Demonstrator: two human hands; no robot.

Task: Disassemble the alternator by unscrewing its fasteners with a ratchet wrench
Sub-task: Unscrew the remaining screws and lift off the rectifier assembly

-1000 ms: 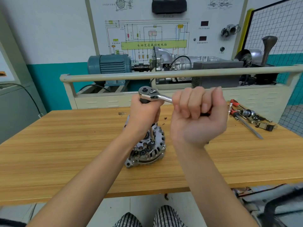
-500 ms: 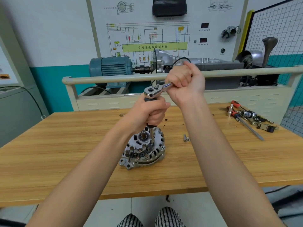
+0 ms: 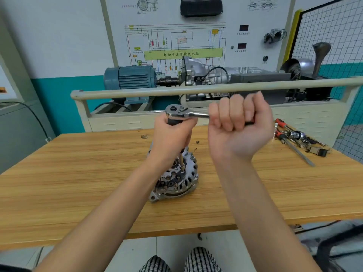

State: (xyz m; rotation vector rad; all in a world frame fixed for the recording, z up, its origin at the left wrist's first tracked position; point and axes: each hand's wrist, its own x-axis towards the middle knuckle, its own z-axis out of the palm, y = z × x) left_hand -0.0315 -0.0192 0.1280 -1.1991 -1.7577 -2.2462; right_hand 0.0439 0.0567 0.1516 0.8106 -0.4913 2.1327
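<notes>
Head view: my left hand [image 3: 172, 134] grips the upright extension above the alternator [image 3: 176, 179]; right hand [image 3: 238, 124] clenches the ratchet [image 3: 183, 112] handle, lying rightward.

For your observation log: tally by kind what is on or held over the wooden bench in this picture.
Alternator: 1
Ratchet wrench: 1
Hands, left hand and right hand: 2
Pile of loose tools at the bench's right end: 1, too jumbled to count singly
Total: 5
</notes>
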